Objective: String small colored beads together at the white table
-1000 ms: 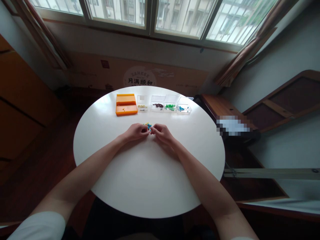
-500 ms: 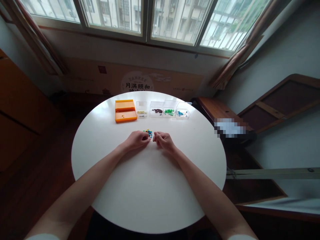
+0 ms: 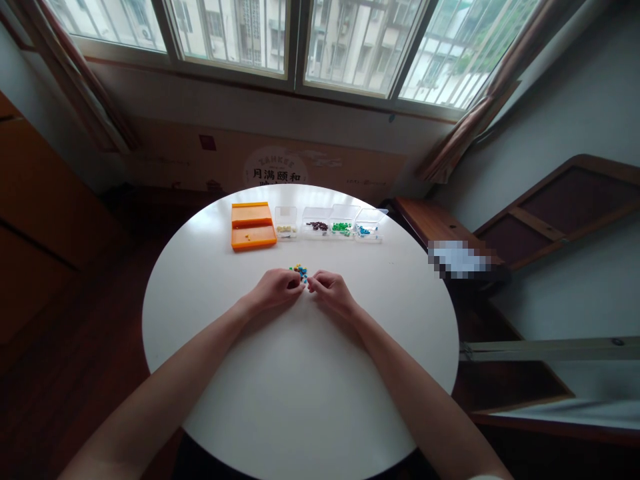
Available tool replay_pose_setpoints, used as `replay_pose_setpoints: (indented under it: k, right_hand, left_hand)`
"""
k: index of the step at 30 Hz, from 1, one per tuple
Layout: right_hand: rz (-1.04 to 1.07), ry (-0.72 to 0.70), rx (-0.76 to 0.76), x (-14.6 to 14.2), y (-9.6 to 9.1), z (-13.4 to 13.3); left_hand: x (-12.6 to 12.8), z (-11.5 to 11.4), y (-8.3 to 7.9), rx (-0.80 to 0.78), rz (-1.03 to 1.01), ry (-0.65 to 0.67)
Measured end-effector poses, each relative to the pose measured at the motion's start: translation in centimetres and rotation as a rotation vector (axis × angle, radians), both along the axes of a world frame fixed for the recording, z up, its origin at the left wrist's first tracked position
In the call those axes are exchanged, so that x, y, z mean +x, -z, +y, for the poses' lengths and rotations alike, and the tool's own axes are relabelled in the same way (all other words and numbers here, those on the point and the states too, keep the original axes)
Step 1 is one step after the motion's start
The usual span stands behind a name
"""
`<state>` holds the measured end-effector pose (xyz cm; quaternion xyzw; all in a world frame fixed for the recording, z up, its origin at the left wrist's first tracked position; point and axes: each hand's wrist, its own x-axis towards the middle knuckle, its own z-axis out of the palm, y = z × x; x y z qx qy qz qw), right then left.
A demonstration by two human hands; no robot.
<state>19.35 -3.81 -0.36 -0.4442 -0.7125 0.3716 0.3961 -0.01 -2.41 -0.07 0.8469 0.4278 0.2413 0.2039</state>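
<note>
A small heap of mixed pieces (image 3: 300, 270), yellow, blue, green and dark, lies on the white round table (image 3: 300, 393). At the heap's left edge, my left hand (image 3: 275, 287) rests with its fingers curled and the thumb side toward the pieces. Just right of the heap, my right hand (image 3: 331, 289) has its thumb and forefinger pinched close to the left fingertips. Anything held in either hand is too small to make out. The fingers partly cover the heap's near side.
Beyond the hands stand an open orange case (image 3: 254, 238) with a few yellow bits and several clear boxes: one with cream pieces (image 3: 286, 229), then dark brown pieces (image 3: 319, 226), green pieces (image 3: 342, 228) and blue pieces (image 3: 364, 230). A wooden stand (image 3: 435, 220) is right of the table.
The view has shifted slightly, so the table's contents sit a little lower. My right fingertips have changed their pose slightly beside the heap; both hands stay closed there.
</note>
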Motion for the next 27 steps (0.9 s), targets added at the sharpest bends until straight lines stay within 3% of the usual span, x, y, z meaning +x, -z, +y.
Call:
replay_pose_setpoints:
  k: [6, 13, 27]
  right_hand:
    - [-0.001, 0.002, 0.011, 0.1, 0.0, 0.6]
    - [0.010, 0.145, 0.049, 0.2, 0.1, 1.4]
    - [-0.264, 0.098, 0.203, 0.4, 0.9, 1.5]
  left_hand:
    - [0.0, 0.6, -0.1, -0.023, 0.011, -0.012]
    - [0.5, 1.6, -0.1, -0.026, 0.021, -0.015]
    - [0.5, 2.1, 0.5, -0.038, 0.005, 0.004]
